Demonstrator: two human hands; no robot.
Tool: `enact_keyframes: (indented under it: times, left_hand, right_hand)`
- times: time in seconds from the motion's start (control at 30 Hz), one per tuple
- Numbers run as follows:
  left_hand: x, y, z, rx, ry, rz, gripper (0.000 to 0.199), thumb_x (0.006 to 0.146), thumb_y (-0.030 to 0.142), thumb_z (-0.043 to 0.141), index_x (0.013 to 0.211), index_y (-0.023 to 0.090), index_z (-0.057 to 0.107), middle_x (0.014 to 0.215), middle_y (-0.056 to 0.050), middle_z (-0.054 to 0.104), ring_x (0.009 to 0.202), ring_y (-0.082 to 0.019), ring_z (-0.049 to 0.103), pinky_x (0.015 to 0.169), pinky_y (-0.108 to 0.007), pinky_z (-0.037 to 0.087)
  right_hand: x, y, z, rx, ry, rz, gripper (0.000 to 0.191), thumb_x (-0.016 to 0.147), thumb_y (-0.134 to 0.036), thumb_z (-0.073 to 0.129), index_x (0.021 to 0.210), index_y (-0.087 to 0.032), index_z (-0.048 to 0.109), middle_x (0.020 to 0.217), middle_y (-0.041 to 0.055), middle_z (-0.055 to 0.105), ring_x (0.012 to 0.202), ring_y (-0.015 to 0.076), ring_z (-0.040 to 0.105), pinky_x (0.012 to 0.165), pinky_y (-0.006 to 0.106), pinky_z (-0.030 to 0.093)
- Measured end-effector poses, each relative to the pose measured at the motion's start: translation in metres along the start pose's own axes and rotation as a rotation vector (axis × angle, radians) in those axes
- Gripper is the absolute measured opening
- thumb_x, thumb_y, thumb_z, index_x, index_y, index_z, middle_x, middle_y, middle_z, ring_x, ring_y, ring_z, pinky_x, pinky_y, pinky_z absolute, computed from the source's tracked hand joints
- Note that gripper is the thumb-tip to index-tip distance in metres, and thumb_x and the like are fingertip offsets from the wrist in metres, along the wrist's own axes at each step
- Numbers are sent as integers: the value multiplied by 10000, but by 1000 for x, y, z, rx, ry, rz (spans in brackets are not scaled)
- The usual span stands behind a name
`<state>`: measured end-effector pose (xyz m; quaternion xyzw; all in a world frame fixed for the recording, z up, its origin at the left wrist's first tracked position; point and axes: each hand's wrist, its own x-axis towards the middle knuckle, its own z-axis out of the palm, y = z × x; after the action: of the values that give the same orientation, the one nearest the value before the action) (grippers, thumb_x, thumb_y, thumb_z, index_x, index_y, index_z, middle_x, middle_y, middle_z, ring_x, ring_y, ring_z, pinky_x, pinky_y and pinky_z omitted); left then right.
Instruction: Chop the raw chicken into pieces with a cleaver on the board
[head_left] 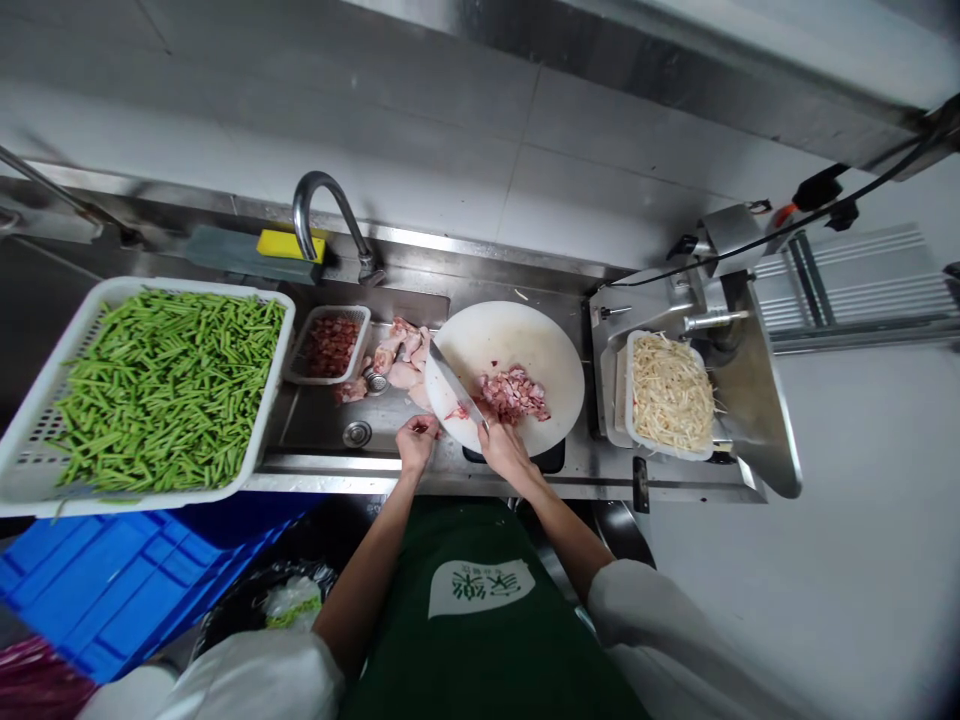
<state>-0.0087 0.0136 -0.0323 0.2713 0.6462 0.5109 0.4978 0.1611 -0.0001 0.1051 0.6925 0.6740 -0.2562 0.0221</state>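
Observation:
My right hand (505, 448) grips a knife (454, 380) by its handle, the blade slanting to the upper left over the round white cutting board (517, 325). Right beside that hand is a heap of chopped raw meat (515, 394). A small reddish scrap (456, 412) lies near the blade on the board. My left hand (417, 442) is closed with curled fingers, just off the board's lower left edge above the sink; a dark reddish bit shows at its fingertips, too small to name. Larger pieces of raw chicken (406, 375) lie in the sink, left of the board.
The steel sink (300, 420) has a faucet (330, 190) behind it. A white basket (365, 335) there holds cut meat. Far left stands a large basket (262, 440) of cut green beans (169, 390). On the right, a container (631, 400) holds pale shreds (671, 392) beside a metal machine (765, 380).

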Motion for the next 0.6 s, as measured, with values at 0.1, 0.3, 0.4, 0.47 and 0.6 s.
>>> enact_keyframes:
  times: [0.1,0.3,0.4,0.47,0.6]
  left_hand:
    - [0,0,-13,18,198,29,115,683,255,667,723,160,616,578,22,588,506,-117,558,536,-233,448]
    - [-11,8,-15,153,381,259,108,767,274,622,765,166,620,663,6,592,611,-133,544,642,-268,463]
    - [-17,15,2,308,74,480,126,828,293,616,850,184,675,859,-58,665,792,-185,599,772,-317,494]
    - [-16,16,13,389,-110,580,136,857,294,605,899,200,694,943,-85,679,891,-220,609,858,-360,495]
    - [-9,12,21,492,-139,629,137,885,262,563,843,209,681,882,-85,668,892,-246,598,906,-410,478]
  right_hand:
    - [-8,-9,-9,-11,84,-7,436,1060,-378,283,1228,-112,585,993,161,735,884,241,702,779,296,464]
    - [3,-15,30,-12,-61,52,351,1041,-309,360,1133,-118,640,1029,164,736,922,235,699,779,282,466]
    - [13,-10,38,12,-73,30,362,1038,-299,357,1124,-123,662,1067,165,734,956,230,695,803,280,463]
    - [15,-4,32,25,-82,6,369,1036,-301,358,1117,-135,677,1070,157,738,970,232,692,806,278,460]
    - [4,14,13,72,-48,-68,362,1026,-329,399,1261,-167,622,1123,126,730,1008,234,684,813,266,449]
